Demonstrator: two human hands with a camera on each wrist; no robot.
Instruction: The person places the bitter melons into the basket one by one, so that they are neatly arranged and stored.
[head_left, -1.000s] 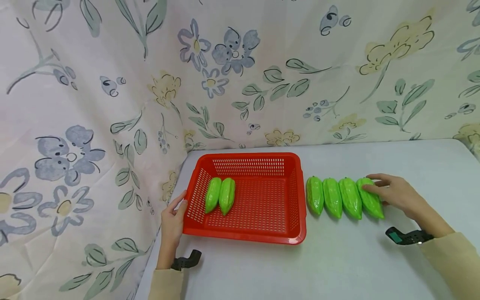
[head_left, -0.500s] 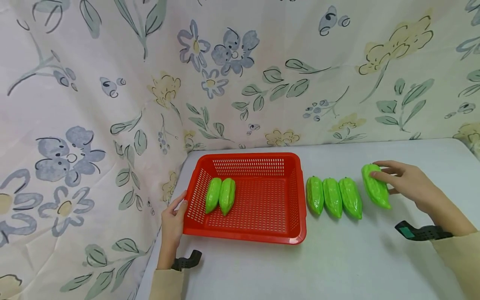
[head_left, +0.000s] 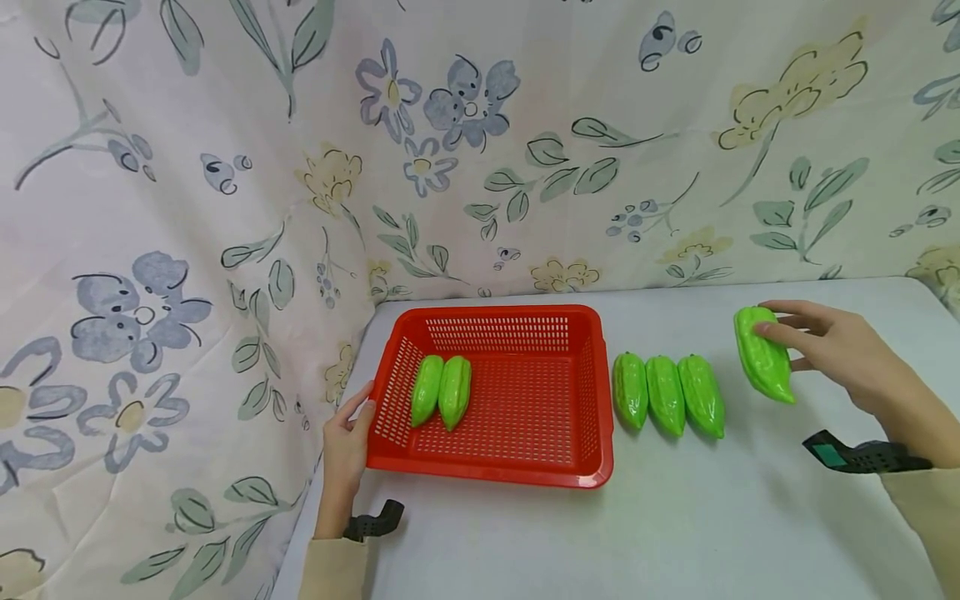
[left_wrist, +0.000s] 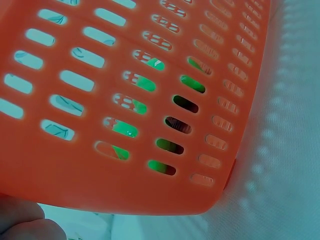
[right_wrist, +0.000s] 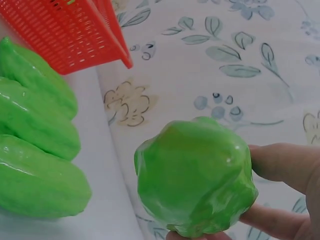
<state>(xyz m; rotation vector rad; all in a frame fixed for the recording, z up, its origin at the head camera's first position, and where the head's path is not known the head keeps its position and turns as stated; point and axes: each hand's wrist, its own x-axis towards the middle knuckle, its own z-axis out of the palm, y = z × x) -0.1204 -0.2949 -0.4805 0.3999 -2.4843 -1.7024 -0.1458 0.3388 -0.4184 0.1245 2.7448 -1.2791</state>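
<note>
My right hand (head_left: 840, 342) holds a glossy green bitter melon (head_left: 763, 354) above the table, thumb on one side and fingers on the other. In the right wrist view the lumpy end of this bitter melon (right_wrist: 195, 175) faces the camera. Left of it, three more bitter melons (head_left: 667, 394) lie side by side on the table. Two others (head_left: 440, 392) rest against each other in the left part of a red plastic basket (head_left: 491, 477). At the basket's left rim, my left hand (head_left: 345, 442) grips the edge; only its fingertips (left_wrist: 30, 225) show in the left wrist view.
The white table (head_left: 525, 542) extends in front of the basket and to the right. A floral cloth (head_left: 480, 167) hangs behind the table and along its left side. Each wrist wears a black strap (head_left: 873, 457).
My right hand has lifted the rightmost bitter melon off the table and moved it up and to the right. The left hand and the basket stay in place.
</note>
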